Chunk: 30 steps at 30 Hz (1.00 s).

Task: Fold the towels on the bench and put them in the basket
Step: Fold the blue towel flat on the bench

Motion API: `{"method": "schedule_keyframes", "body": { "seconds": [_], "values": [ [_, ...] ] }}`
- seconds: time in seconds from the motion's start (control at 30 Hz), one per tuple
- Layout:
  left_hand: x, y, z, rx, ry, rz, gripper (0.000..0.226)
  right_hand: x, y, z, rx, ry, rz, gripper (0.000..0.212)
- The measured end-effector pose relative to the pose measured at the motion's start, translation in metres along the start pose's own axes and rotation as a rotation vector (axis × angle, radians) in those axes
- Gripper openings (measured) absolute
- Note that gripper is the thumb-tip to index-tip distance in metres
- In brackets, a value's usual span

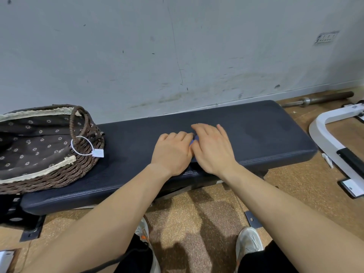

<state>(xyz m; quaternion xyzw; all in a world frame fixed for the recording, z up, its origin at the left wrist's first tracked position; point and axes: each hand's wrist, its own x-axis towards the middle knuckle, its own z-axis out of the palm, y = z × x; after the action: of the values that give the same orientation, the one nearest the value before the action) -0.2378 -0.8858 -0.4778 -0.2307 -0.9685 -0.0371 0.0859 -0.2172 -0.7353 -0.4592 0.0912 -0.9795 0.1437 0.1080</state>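
Only a small patch of a blue towel point(194, 140) shows, between my two hands near the middle of the dark padded bench point(256, 134); the rest of it is hidden under them. My left hand point(171, 151) lies on its left side with fingers curled down over it. Flat on its right side, with fingers stretched forward, is my right hand point(213, 149). The two hands touch each other. At the bench's left end stands the brown wicker basket point(86, 166), lined with dark flowered cloth, and I see no towel in it.
A white tag on a loop point(97, 153) hangs from the basket handle. The grey wall runs just behind the bench. A steel barbell point(319, 99) lies on the floor at the back right, and a white machine frame point(323, 138) stands to the right. My shoes are below the bench's front edge.
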Motion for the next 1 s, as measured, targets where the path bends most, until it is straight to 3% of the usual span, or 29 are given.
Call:
{"method": "schedule_keyframes", "body": {
  "seconds": [0.1, 0.2, 0.47, 0.8, 0.9, 1.0],
  "values": [
    [-0.002, -0.006, -0.001, -0.097, -0.036, 0.019, 0.057, -0.004, 0.011, 0.010, 0.024, -0.148, -0.044, 0.059],
    [-0.002, -0.019, -0.004, -0.300, -0.051, 0.037, 0.055, -0.009, 0.024, 0.014, -0.047, -0.153, -0.094, 0.068],
    [-0.013, -0.021, -0.003, -0.080, -0.076, 0.145, 0.052, -0.024, 0.026, 0.020, -0.130, -0.076, -0.135, 0.053],
    [-0.023, -0.012, -0.006, -0.127, -0.063, 0.080, 0.052, -0.031, 0.016, 0.021, -0.100, -0.046, -0.063, 0.054],
    [-0.028, -0.010, -0.008, -0.124, -0.063, 0.085, 0.060, -0.034, 0.016, 0.021, -0.114, -0.079, -0.069, 0.058],
    [-0.035, -0.009, -0.014, -0.077, -0.127, 0.096, 0.085, -0.036, 0.016, 0.014, -0.126, -0.134, -0.087, 0.064]
  ]
}}
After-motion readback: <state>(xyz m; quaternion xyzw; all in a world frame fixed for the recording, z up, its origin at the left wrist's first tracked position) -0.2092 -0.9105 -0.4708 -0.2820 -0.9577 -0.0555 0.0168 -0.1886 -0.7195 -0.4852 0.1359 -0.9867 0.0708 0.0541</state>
